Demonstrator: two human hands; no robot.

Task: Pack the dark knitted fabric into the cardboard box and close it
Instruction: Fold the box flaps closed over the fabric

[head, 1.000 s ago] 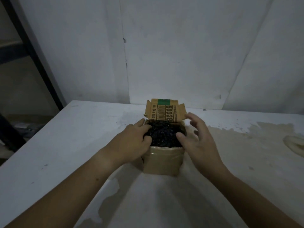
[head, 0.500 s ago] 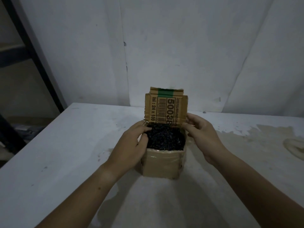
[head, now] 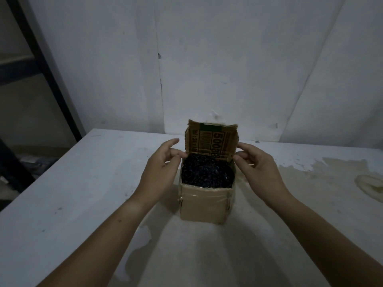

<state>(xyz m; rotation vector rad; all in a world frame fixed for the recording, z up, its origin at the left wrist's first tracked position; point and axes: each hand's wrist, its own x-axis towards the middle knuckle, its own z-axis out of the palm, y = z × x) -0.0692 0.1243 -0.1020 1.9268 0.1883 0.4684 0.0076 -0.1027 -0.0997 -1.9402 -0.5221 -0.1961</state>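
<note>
Closing step: dark knitted fabric [head: 207,172] fills the cardboard box [head: 204,204] on the table [head: 83,183], left hand [head: 161,170] and right hand [head: 259,168] each pinch a side edge of the upright lid flap [head: 211,141]; next likely fold it forward, tucking edges in.

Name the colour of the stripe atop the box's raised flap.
Green stripe on the flap, clearest in the head view.

Left hand [head: 160,172] and right hand [head: 259,168] flank open cardboard box [head: 204,206].

One cardboard box [head: 204,204], one dark knitted fabric [head: 207,172], two hands [head: 159,172] [head: 259,170].
</note>
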